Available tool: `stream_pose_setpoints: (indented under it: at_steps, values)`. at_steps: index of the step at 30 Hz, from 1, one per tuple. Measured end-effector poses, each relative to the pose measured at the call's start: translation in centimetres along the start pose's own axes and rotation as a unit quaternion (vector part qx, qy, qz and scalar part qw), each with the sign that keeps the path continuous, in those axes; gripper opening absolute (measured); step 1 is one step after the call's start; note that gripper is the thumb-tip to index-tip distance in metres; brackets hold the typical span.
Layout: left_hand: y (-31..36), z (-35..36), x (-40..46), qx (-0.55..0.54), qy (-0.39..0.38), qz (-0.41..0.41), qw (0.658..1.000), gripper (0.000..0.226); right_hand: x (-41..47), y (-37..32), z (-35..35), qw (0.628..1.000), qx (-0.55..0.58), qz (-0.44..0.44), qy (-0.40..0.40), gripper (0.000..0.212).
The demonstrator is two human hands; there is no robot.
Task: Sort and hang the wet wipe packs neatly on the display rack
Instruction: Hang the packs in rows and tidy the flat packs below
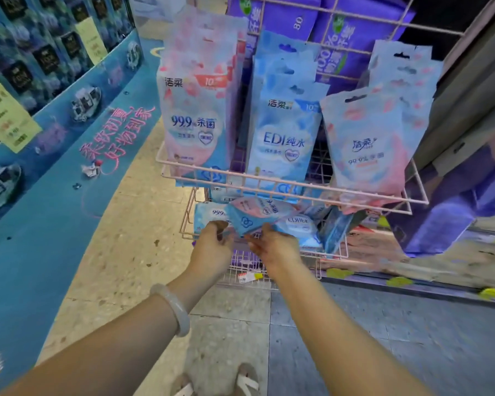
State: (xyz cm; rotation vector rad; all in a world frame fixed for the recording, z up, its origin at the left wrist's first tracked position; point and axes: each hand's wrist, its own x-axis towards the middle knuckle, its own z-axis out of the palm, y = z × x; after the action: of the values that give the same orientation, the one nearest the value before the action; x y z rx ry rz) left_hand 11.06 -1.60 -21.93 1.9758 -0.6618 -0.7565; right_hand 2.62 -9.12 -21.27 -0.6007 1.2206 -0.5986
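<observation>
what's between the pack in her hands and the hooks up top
The upper basket is. Both the left hand and right hand grip the pack in the lower bin, under that basket's front rail. The hanging packs are above it, so the pack likely must come out forward first.

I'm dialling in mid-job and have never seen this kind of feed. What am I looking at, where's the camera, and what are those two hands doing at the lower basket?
There is no machine here: these are a person's two bare hands, filmed from a camera on their head, looking forward and down. Ahead stands a pink wire display rack with three hanging rows: pink-and-blue wet wipe packs, blue EDI wet wipe packs and a tilted pink-and-blue row. Below, a lower wire basket holds loose packs. The left hand and right hand together hold one loose pink-and-blue pack by its near edge. It is not yet hung.
</observation>
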Motion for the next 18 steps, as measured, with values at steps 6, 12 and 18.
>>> stream_pose_setpoints:
  at_steps: [6, 12, 18]
  values:
    - [-0.4, -0.5, -1.3, -0.051, 0.020, -0.016, 0.998, 0.029, 3.1, 1.2, 2.8, 0.997, 0.026, 0.000, 0.074, 0.021]
    - [0.4, -3.4, -1.3, -0.087, 0.049, -0.007, 0.995, 0.026, 1.0, 0.3, 2.0, 0.995, 0.027, 0.005, 0.095, 0.018]
    - [1.1, -7.8, -4.0, -0.144, -0.138, -0.033, 0.979, 0.034, -9.2, 2.4, -3.7, 0.975, -0.182, -0.018, -0.127, 0.016]
